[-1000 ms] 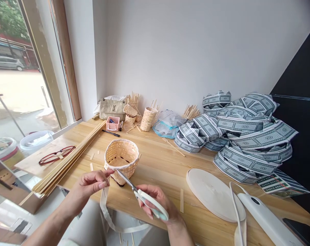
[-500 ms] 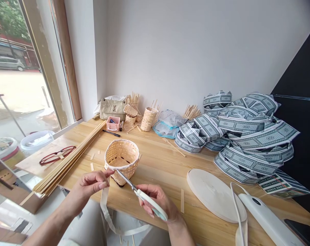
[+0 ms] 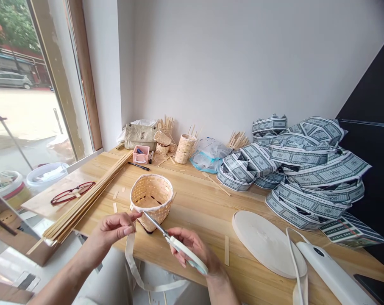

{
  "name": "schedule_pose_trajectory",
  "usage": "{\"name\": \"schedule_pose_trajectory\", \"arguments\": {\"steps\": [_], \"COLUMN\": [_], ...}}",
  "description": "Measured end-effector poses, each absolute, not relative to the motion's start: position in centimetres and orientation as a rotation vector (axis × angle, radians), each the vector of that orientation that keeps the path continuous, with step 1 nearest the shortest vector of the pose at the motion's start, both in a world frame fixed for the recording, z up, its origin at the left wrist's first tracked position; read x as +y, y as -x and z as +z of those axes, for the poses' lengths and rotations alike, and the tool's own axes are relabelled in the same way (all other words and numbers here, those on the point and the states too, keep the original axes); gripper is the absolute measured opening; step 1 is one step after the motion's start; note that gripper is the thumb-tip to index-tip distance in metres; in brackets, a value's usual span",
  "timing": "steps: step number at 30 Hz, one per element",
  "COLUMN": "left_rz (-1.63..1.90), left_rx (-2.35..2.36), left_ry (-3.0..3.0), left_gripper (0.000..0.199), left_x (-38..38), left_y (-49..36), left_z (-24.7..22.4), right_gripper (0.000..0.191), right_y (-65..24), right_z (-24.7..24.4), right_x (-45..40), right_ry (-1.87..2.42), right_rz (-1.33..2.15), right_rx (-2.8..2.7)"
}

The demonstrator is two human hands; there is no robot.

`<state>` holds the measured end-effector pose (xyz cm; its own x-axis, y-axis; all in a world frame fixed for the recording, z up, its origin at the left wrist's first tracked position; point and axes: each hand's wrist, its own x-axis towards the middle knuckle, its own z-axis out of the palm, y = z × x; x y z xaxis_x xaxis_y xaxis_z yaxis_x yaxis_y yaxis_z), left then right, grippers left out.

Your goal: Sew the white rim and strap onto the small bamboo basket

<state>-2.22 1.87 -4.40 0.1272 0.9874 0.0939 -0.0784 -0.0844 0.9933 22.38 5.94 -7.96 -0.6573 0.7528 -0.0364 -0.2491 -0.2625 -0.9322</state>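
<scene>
A small woven basket with a white-trimmed rim stands upright near the table's front edge. My left hand pinches a cream fabric ribbon beside the near-left part of the rim. From those fingers the ribbon hangs below the table edge and curves right over my lap. My right hand holds scissors with pale handles. Their metal blades point up and left, with the tip at the near rim by my left fingertips. Whether the tip touches the ribbon, I cannot tell.
A flat roll of cream ribbon and a white glue-gun-like device lie at right. Folded patterned bands are heaped behind them. Long wooden strips and red glasses lie left. Smaller baskets and a handbag stand at the back.
The whole view has shifted very slightly. Both hands, the scissors and the basket keep practically the same positions relative to one another.
</scene>
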Motion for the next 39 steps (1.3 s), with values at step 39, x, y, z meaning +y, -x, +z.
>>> {"name": "schedule_pose_trajectory", "arguments": {"steps": [39], "left_rz": [1.154], "left_rx": [1.090], "left_ry": [-1.234], "left_gripper": [0.019], "left_x": [1.63], "left_y": [1.73], "left_z": [-4.92], "right_gripper": [0.042], "right_y": [-22.16], "right_z": [-7.68], "right_x": [6.24], "right_ry": [0.615], "right_rz": [2.003], "right_rx": [-1.285]}}
